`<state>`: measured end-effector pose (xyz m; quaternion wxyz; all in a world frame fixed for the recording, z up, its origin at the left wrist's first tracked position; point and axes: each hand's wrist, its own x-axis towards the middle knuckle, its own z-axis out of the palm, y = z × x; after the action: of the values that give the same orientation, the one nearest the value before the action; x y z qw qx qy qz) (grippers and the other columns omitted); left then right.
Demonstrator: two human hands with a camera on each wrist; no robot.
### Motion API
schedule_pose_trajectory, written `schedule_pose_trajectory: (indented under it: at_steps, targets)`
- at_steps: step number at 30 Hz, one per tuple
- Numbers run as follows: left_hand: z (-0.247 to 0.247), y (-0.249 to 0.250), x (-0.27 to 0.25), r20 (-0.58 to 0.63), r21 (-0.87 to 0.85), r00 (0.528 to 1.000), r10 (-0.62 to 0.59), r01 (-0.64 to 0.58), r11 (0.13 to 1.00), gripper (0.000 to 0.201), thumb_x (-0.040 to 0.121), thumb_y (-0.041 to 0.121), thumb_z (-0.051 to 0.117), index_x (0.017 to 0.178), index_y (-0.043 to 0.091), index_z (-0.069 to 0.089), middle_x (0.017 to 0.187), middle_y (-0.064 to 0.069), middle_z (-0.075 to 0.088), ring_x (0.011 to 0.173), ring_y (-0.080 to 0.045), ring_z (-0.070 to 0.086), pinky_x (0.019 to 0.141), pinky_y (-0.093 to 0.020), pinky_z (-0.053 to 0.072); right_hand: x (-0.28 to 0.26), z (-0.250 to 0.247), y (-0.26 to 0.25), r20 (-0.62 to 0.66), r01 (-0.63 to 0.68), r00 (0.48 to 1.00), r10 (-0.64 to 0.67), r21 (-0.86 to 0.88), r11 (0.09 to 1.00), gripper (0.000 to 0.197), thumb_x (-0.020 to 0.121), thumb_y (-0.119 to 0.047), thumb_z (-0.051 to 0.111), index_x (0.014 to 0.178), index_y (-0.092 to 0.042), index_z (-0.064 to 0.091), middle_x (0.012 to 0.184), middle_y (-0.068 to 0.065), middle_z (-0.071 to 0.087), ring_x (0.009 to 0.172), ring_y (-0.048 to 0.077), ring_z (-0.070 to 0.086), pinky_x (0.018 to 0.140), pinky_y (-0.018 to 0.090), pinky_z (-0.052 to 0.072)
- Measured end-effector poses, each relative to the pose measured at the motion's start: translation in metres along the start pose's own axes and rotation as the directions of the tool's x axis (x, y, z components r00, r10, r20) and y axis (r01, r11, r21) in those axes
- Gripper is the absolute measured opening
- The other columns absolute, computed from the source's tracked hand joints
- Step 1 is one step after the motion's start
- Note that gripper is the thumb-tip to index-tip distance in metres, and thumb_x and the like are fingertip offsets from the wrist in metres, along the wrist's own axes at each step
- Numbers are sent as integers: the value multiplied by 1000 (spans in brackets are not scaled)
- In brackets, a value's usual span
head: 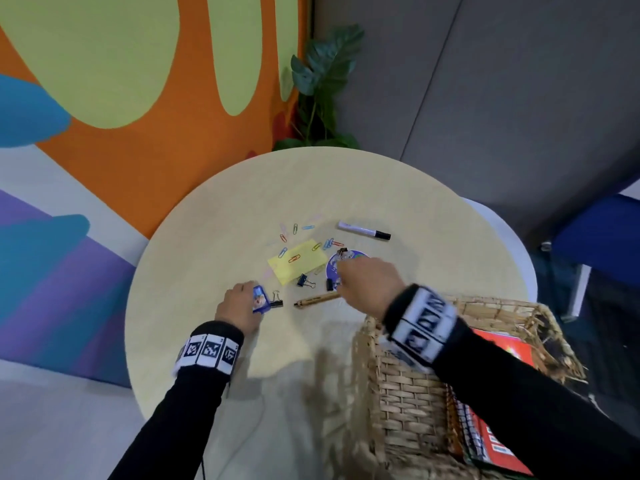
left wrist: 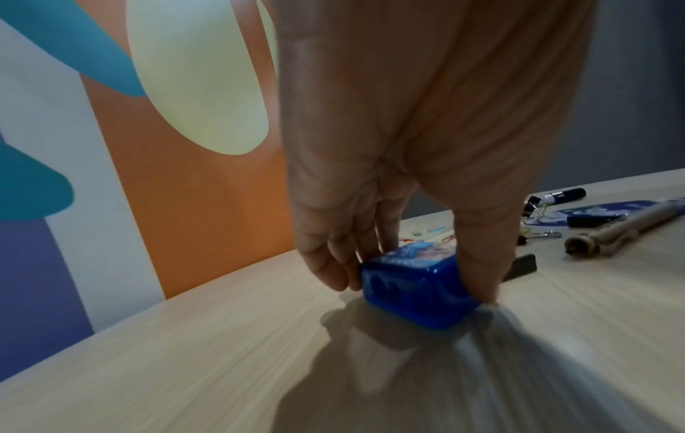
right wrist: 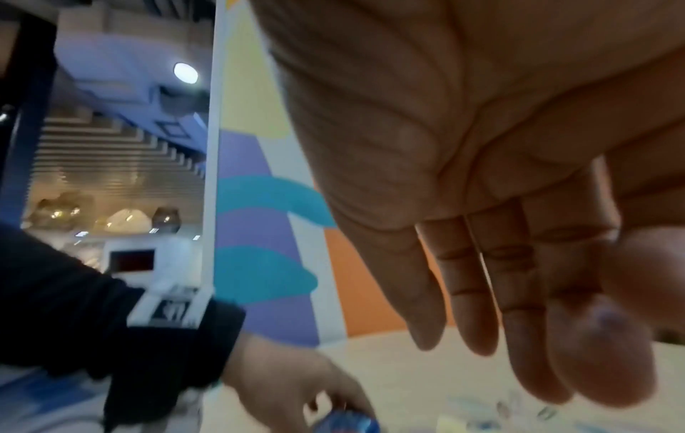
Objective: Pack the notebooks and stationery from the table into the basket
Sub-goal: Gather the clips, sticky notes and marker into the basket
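My left hand (head: 242, 304) pinches a blue pencil sharpener (head: 260, 298) between thumb and fingers on the round table (head: 214, 220); the left wrist view shows the sharpener (left wrist: 415, 290) resting on the wood. My right hand (head: 363, 284) hovers with straight fingers (right wrist: 519, 307) over a blue round sticker (head: 346, 259), holding nothing. A yellow sticky pad (head: 298, 260), scattered paper clips (head: 294, 228), binder clips (head: 304, 281), a brown pen (head: 317, 300) and a white marker (head: 363, 231) lie on the table. The wicker basket (head: 398, 393) at the near right holds red notebooks (head: 505, 348).
A potted plant (head: 322, 88) stands behind the table's far edge. A blue chair (head: 602, 237) is at the right. My right forearm crosses over the basket's rim. Bare tabletop lies at the left and the far side.
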<state>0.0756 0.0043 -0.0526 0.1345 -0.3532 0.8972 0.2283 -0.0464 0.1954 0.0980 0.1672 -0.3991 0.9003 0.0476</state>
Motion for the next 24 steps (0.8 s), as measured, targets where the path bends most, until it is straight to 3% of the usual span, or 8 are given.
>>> schedule_pose_trajectory:
  at_steps: [3,6,8,10,14,17,20,24]
  targets:
    - [0,-4,-8,-29,-26,1000,11,-12,1000,61,81,28,67,136,20,43,132,-8,49,122,-29,48,95,-40,46,40,23,-39,164,128,980,-108,-117,985,27,90,-10,49,114,-5,58,112,12,65,102,31,63,81,37,50]
    - [-1,-10,-29,-80,-122,996,30,-40,992,63,77,35,71,133,22,47,123,-8,56,113,-29,54,90,-41,50,72,56,-59,220,238,957,-192,-206,949,24,88,-9,53,111,-5,60,112,13,66,102,30,64,83,35,53]
    - [-4,-14,-48,-107,-160,993,44,-61,985,61,74,36,73,129,23,50,116,-7,60,107,-28,58,85,-39,52,87,77,-68,270,243,947,-174,-248,938,26,91,-9,48,115,-5,59,119,15,63,110,32,61,91,44,53]
    - [-5,-15,-70,-109,-172,992,56,-74,982,61,72,34,73,128,22,51,114,-6,62,103,-26,60,83,-37,53,101,91,-75,326,236,935,-140,-276,932,29,94,-10,43,118,-6,59,123,14,62,115,31,59,96,46,49]
    - [4,-21,-111,-79,-220,995,60,-76,972,62,73,31,73,130,22,52,121,2,60,109,-20,59,88,-30,50,119,98,-84,457,211,889,-28,-355,911,30,95,-13,43,119,-8,60,125,7,62,112,29,60,89,42,51]
    - [10,-29,-129,-52,-237,998,29,-41,971,63,72,35,74,129,24,52,122,5,61,110,-18,58,89,-28,47,120,96,-87,529,248,848,-27,-350,903,30,95,-14,43,120,-6,59,126,10,60,114,34,59,90,48,50]
    - [13,-30,-136,-36,-239,999,12,-20,971,61,70,35,75,127,25,54,119,3,63,107,-19,60,87,-29,48,103,73,-88,432,245,898,-81,-340,908,29,94,-11,45,119,-7,59,123,9,63,110,30,61,88,42,52]
    - [12,-17,-137,-30,-206,999,34,-39,978,63,68,27,78,126,20,56,121,0,64,109,-22,61,90,-32,50,51,2,-74,31,188,982,-186,-181,965,30,89,1,51,117,-6,56,116,8,64,107,28,62,77,33,47]
